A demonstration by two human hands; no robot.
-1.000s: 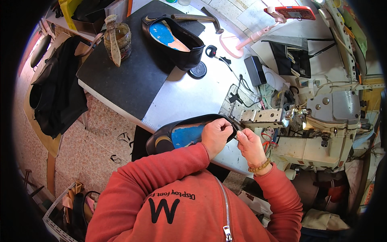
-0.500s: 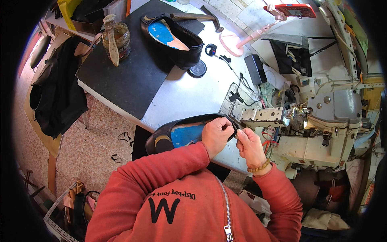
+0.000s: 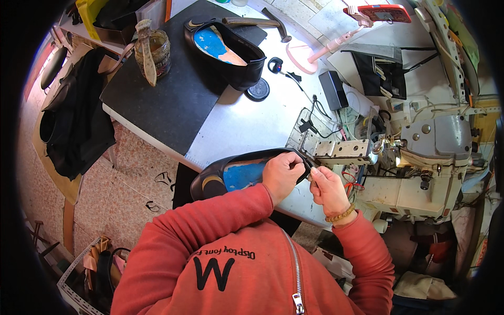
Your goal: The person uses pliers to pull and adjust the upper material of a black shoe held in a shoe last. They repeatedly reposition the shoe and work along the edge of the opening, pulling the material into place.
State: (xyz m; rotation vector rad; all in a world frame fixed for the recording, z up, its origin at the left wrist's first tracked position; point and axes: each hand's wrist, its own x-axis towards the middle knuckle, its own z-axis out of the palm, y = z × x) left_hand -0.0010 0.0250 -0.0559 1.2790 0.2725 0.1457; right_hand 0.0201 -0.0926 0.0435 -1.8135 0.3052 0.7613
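A black slip-on shoe [image 3: 212, 167] with a gold trim at one end lies at the table's near edge, its inside bottom patched blue. My left hand [image 3: 282, 177] is closed over the rim of its right end, thumb and fingers pressed together. Just right of it, my right hand [image 3: 326, 187] pinches at the shoe's dark edge; what lies between its fingertips is small and mostly hidden. A beaded bracelet [image 3: 341, 214] circles my right wrist. The matching shoe [image 3: 247, 74] stands farther back, partly on a black mat [image 3: 163, 100].
Beyond the shoes lie a hammer [image 3: 257, 22] and a round black lid [image 3: 258, 90]. A jar with a brush [image 3: 157, 52] stands on the mat. A sewing machine [image 3: 430, 142] fills the right side, with cables and a black box [image 3: 333, 90] behind its arm.
My right hand has shifted slightly right and toward me, its fingers still pinched. The left hand and the shoe stay nearly in place.
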